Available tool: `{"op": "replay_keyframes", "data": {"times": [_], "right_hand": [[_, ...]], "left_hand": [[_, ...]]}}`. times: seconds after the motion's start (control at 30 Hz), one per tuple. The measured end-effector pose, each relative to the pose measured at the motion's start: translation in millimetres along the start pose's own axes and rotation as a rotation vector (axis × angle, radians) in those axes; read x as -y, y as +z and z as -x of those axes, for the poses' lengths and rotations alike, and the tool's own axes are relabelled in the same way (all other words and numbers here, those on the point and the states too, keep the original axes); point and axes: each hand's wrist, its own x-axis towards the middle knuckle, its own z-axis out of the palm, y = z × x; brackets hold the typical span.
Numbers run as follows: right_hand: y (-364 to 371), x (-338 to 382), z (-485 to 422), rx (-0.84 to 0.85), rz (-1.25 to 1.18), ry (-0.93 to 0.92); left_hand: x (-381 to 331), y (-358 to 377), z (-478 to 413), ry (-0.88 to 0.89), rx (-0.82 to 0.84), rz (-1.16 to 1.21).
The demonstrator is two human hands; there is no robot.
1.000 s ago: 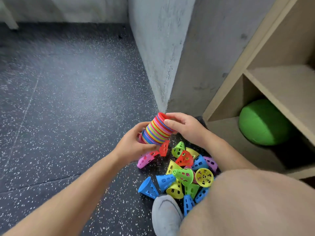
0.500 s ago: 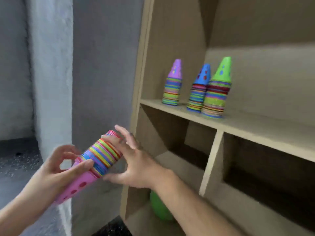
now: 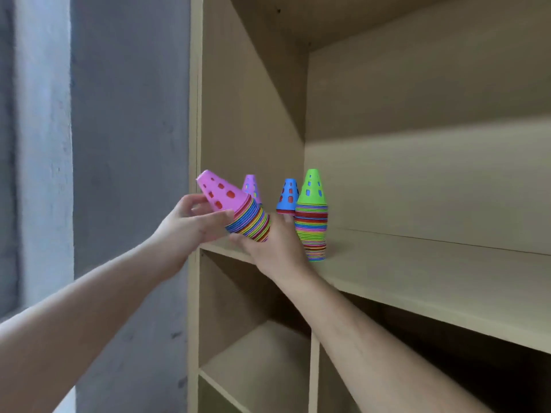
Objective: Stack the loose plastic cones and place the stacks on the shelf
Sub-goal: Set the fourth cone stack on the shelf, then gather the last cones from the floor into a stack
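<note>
Grey concrete wall [image 3: 128, 114], pale wooden shelving unit [image 3: 417, 278]

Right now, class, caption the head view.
Left hand and right hand hold a tilted pink-topped stack at the shelf.
</note>
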Motion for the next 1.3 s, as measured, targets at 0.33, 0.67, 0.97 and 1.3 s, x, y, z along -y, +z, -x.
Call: {"op": "replay_keyframes", "data": {"times": [0.33,0.67,0.97,1.3], "right_hand": [[39,-36,-29,0.065,0.45,0.193],[57,-46,-33,0.191,0.543,0.106],[71,-31,41,0.092,0.168,-0.36],[194,-60,271,0.936,-0.223,-0.2]], "left_hand": [[59,45,-85,0.051,0.042,-0.427],[93,27,-92,0.057,0.21,-0.645],[101,-40,-3,0.305,0.081,-0.996],[261,-153,236,-0.111,0.13,-1.151]]}}
